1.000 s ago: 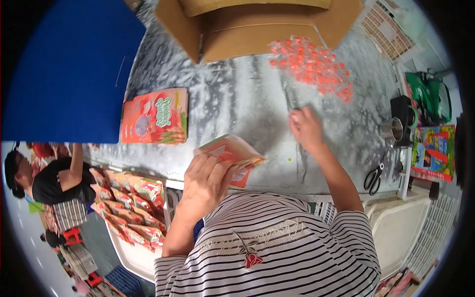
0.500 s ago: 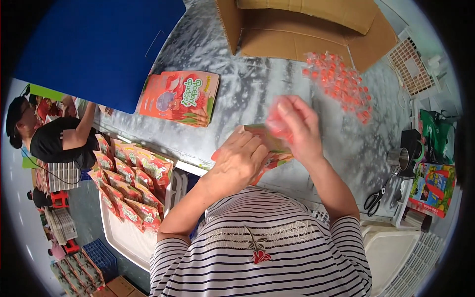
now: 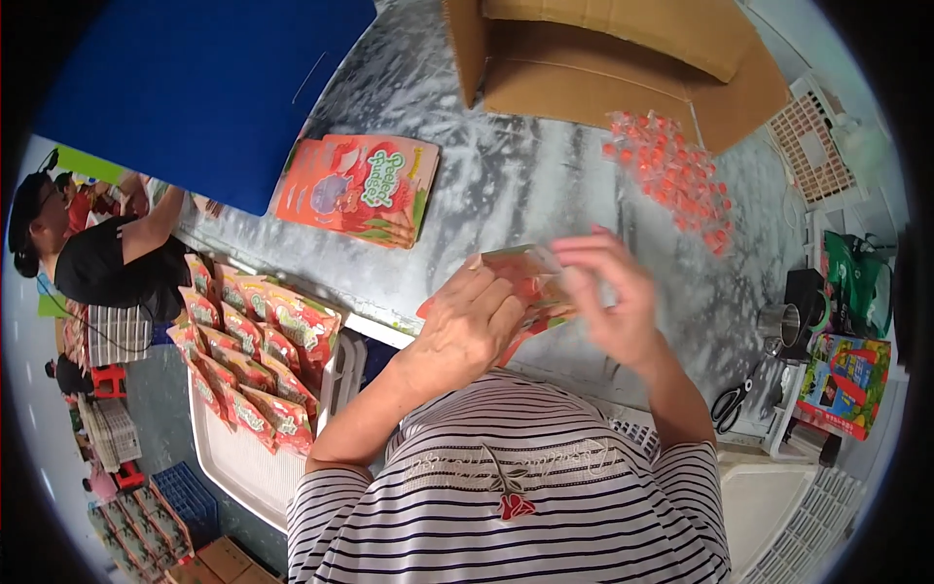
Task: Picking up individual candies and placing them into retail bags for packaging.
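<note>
My left hand [image 3: 465, 319] is closed on a red and green printed pouch [image 3: 533, 273], held at the table's near edge with its mouth facing up and away. Just right of that mouth is my right hand [image 3: 618, 304], slightly blurred, its fingers stretched out and the thumb apart. I see nothing held in it. Beyond it to the right lies a heap of small red candies in clear wrappers [image 3: 673, 173]. A stack of flat pouches [image 3: 355, 187] with the same print rests on the table, left of centre.
An open cardboard box [image 3: 603, 73] stands at the back, and a large blue panel [image 3: 195, 88] at the far left. Filled pouches [image 3: 255, 355] stand in a white tray [image 3: 229, 453] at lower left. Scissors [image 3: 730, 407] and a metal cup [image 3: 778, 326] are at right. Co-workers sit at left.
My right hand has come down toward the pouch mouth and opened; the blurred red wrapped candies it held are no longer seen in it. My left hand keeps its grip on the pouch.
</note>
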Tool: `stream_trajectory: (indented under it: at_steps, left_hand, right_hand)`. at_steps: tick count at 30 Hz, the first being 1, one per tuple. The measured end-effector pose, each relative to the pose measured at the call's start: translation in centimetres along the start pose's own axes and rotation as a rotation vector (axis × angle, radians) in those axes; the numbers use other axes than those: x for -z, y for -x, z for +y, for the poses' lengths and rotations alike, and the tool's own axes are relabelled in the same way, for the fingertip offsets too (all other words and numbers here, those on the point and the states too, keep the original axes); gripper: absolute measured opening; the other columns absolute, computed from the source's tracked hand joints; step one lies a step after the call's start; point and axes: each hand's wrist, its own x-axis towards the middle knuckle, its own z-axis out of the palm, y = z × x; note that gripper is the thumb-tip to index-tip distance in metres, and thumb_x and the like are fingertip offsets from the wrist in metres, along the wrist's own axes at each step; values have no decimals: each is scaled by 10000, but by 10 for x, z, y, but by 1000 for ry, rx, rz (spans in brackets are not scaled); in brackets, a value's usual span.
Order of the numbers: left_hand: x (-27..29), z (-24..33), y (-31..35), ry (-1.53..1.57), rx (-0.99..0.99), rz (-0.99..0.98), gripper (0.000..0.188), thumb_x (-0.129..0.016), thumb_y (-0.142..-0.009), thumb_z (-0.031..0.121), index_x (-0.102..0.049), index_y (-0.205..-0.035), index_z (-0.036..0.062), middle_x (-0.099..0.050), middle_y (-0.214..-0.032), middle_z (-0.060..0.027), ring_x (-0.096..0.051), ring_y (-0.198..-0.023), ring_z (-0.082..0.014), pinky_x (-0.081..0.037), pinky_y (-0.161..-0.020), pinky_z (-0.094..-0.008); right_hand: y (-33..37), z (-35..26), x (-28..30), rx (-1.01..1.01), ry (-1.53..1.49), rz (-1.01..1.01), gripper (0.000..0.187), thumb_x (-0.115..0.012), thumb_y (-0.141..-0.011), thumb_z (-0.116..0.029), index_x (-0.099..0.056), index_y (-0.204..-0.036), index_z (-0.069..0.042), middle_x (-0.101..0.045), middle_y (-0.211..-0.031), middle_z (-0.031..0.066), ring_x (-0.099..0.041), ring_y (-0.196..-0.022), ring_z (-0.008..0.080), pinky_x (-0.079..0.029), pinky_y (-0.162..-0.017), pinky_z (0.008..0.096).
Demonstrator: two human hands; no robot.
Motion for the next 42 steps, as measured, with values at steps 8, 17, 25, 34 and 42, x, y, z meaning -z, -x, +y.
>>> stream_trajectory:
  at_steps: [8,17,25,34,42]
  left_hand:
    - [10,27,0,45,-133,53,198,-622,-632,59,-585,-809,-23,-498,-747,-100,-529,-720,-263,-482,-735,-432]
    - [33,8,1,179,80,228,377,-668,-808,140,-590,-1126,-46,-580,-1074,-175,-589,-989,-343,-487,-833,-399]
    - [-17,-25,20,892,348,-199,369,-600,-909,170,-574,-1222,-24,-625,-1125,-190,-624,-994,-294,-494,-835,-358]
    - [-10,-17,27,767,581,149,283,-505,-987,203,-650,-1018,-39,-654,-803,-77,-584,-696,-145,-484,-646,-293]
    - [4,-15,34,842,772,448,336,-524,-990,249,-620,-820,-25,-548,-660,13,-453,-608,-53,-398,-538,-245]
  right_hand:
    - [-7,-39,14,118,338,-689,229,-646,-744,-109,-609,-896,58,-615,-918,200,-587,-920,362,-485,-830,413]
    - [-19,-22,3,69,179,-1109,193,-576,-790,-69,-612,-954,26,-626,-954,227,-600,-936,360,-466,-832,440]
    - [-36,-30,10,-128,227,-1199,253,-584,-882,-213,-569,-800,26,-599,-714,157,-595,-783,340,-439,-792,417]
    - [-32,-21,-2,94,259,-510,347,-763,-755,-124,-594,-1020,22,-602,-1012,149,-602,-912,322,-475,-841,398]
    - [-7,12,-25,-510,-663,-213,305,-701,-860,-147,-619,-1089,36,-677,-988,54,-617,-872,116,-503,-770,264]
